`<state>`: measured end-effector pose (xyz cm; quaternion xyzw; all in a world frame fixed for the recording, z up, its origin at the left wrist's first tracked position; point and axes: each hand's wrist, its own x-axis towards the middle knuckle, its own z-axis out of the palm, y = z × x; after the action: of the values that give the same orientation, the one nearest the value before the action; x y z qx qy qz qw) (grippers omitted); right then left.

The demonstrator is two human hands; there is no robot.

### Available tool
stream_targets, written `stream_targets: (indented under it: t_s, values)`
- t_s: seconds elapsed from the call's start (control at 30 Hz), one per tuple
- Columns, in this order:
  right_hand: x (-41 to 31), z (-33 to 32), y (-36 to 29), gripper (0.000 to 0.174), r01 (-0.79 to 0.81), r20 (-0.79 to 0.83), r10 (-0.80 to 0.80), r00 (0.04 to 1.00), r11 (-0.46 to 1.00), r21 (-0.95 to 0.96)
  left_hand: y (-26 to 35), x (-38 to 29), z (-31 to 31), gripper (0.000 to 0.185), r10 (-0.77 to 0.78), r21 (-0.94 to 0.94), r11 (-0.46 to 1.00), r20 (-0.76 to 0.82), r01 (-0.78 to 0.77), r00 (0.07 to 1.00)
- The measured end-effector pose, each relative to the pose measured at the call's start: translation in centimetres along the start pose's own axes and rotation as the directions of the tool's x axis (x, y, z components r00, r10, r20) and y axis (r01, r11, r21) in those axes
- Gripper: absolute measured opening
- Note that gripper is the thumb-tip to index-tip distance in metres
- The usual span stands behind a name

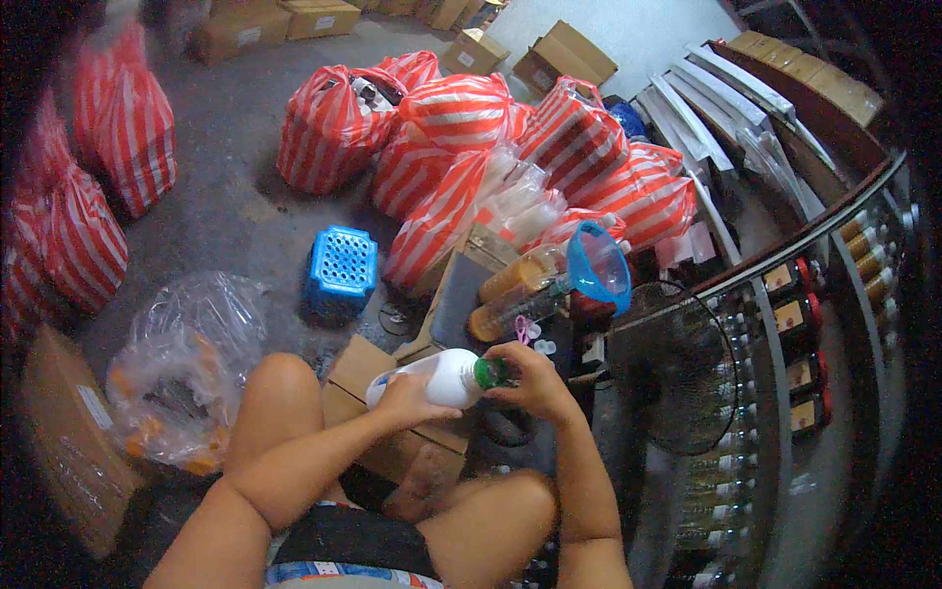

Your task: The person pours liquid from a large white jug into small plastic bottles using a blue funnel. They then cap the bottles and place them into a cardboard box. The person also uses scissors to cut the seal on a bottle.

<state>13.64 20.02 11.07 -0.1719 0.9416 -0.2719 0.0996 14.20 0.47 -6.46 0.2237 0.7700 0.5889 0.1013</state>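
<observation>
My left hand (412,401) is closed around a white plastic bottle (447,379), which lies tilted above an open cardboard box (360,368). At the bottle's neck, the fingers of my right hand (515,375) grip a green cap (489,373); whether it is screwed tight cannot be told. Just beyond, bottles of amber liquid (515,280) lean on a dark surface, with a blue funnel (622,272) at their upper end. Pink-handled scissors (522,329) and small white caps (544,346) are close to my right hand.
A blue plastic stool (343,269) stands on the floor ahead. Red-and-white striped bags (456,118) are heaped beyond it. Clear plastic wrap (199,316) lies at left. At right are a fan (677,368) and shelves (780,442) of bottles and jars.
</observation>
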Motion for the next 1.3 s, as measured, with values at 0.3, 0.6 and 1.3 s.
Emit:
stream_targets:
  t_s: [0.3, 0.6, 1.3]
  values:
    - [-0.1, 0.6, -1.6, 0.058, 0.011, -0.024, -0.012, 1.000, 0.999, -0.048, 0.1, -0.4, -0.4, 0.077, 0.029, 0.041, 0.999, -0.006, -0.029, 1.000]
    - [-1.3, -0.1, -0.3, 0.055, -0.147, -0.144, 0.122, 0.982, 0.974, -0.175, 0.4, -0.6, -1.2, 0.080, -0.010, 0.114, 0.993, 0.018, 0.008, 1.000]
    - [-0.5, 2.6, -1.3, 0.063, -0.027, -0.035, 0.014, 0.999, 0.912, -0.410, 0.7, -1.0, -1.6, 0.087, 0.002, 0.394, 0.919, -0.003, 0.000, 1.000]
